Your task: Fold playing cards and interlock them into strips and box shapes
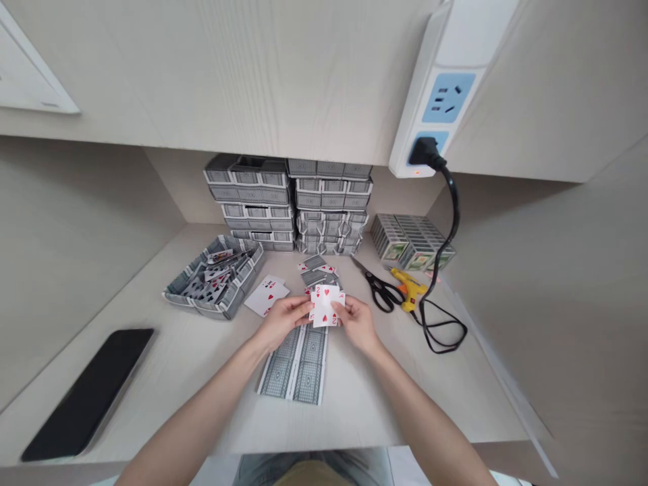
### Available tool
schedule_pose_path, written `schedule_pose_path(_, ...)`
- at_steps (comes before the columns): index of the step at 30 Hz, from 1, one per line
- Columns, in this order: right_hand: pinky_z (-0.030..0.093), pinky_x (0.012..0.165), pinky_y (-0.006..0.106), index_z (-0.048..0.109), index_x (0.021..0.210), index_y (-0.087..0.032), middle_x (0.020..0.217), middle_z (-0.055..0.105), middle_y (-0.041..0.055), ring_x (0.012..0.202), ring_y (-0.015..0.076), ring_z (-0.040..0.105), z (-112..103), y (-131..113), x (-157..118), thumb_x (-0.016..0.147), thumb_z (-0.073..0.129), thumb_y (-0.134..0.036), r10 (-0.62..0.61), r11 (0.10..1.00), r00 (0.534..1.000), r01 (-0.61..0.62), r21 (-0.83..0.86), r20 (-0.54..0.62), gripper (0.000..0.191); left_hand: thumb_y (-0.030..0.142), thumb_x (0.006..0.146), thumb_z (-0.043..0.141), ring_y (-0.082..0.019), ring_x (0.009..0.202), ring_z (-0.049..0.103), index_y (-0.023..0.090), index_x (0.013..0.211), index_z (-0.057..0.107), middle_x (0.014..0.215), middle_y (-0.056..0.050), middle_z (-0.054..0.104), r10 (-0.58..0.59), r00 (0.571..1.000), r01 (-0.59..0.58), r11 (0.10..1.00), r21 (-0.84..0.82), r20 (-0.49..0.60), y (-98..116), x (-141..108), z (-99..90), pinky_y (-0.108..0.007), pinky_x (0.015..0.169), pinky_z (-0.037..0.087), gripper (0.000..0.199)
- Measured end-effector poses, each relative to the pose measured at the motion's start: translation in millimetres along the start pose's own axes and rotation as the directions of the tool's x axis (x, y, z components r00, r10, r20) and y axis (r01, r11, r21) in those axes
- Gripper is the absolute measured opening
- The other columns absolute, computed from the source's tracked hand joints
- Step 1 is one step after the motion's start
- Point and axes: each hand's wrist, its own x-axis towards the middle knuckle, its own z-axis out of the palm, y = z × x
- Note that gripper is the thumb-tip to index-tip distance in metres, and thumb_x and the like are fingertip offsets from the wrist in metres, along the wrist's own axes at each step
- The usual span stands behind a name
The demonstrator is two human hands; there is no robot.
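Between my two hands I hold playing cards (324, 310), faces up, the front one showing red hearts with a 2 in its corner. My left hand (284, 321) pinches their left edge, and my right hand (358, 322) has its thumb over the right side. Under and in front of the hands lies a flat panel of joined cards (298, 364), grey patterned backs up. A loose pile of cards (316, 264) lies just beyond the hands. A few face-up cards (266, 295) rest left of my left hand.
A card-built tray (230, 300) holding loose cards stands at left, near a black phone-like slab (88, 391). Stacked card boxes (331, 196) line the back. Black scissors (382, 290), a yellow glue gun (411, 287) with its cord, and packed card decks (412, 239) are at right.
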Motion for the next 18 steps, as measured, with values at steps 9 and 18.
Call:
schedule_pose_path(9,0.038,0.044,0.021,0.061,0.076,-0.014,0.058,0.058,0.0002,0.048,0.0105,0.047,2,10,-3,0.071,0.059,-0.041,0.005,0.997,0.999,-0.002,-0.076,0.037,0.027,0.033,0.053,0.076,-0.016,0.072,0.062,0.010,0.087,0.066,0.084,-0.007,0.070,0.007,0.998,-0.003,0.998,0.057,-0.069,-1,0,5.6,-0.031,0.075,0.049,0.042)
schedule_pose_path(18,0.038,0.044,0.022,0.062,0.074,-0.014,0.056,0.058,-0.0012,0.045,0.0099,0.047,4,8,-4,0.068,0.063,-0.039,0.041,0.999,0.997,-0.040,-0.004,0.066,0.026,0.028,0.051,0.077,-0.012,0.057,0.059,0.011,0.071,0.068,0.062,-0.002,0.067,-0.001,0.976,0.020,0.996,0.083,-0.216,-3,2,4.3,-0.025,0.061,0.049,0.027)
